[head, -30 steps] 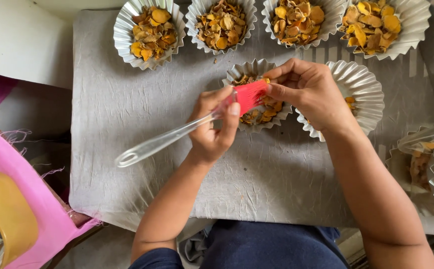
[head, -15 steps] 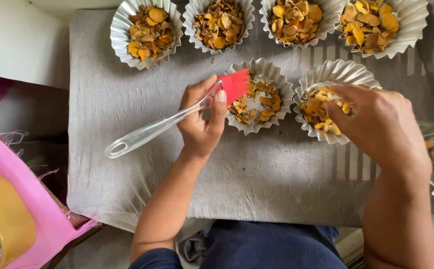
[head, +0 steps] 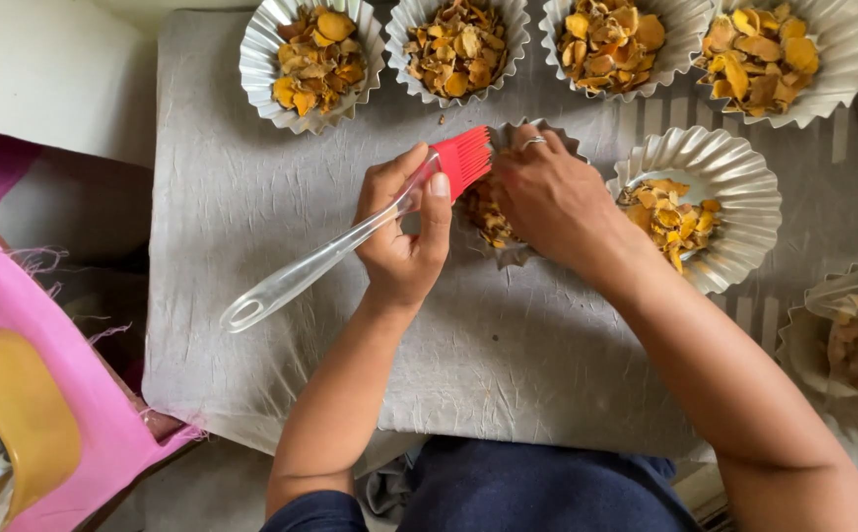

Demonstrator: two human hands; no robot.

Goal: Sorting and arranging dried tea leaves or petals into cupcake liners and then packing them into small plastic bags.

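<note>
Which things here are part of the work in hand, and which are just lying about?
In use: left hand holding red-bristled brush; right hand over the middle foil cup.
Lying about: pink plastic object, grey cloth, top-row cups.

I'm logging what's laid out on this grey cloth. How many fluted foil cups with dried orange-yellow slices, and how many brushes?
Fluted foil cups with dried slices, fully on the cloth: 6 (four in the back row, two nearer, one of them under the right hand)
Red-bristled brush, in the left hand: 1
Total: 7
</note>
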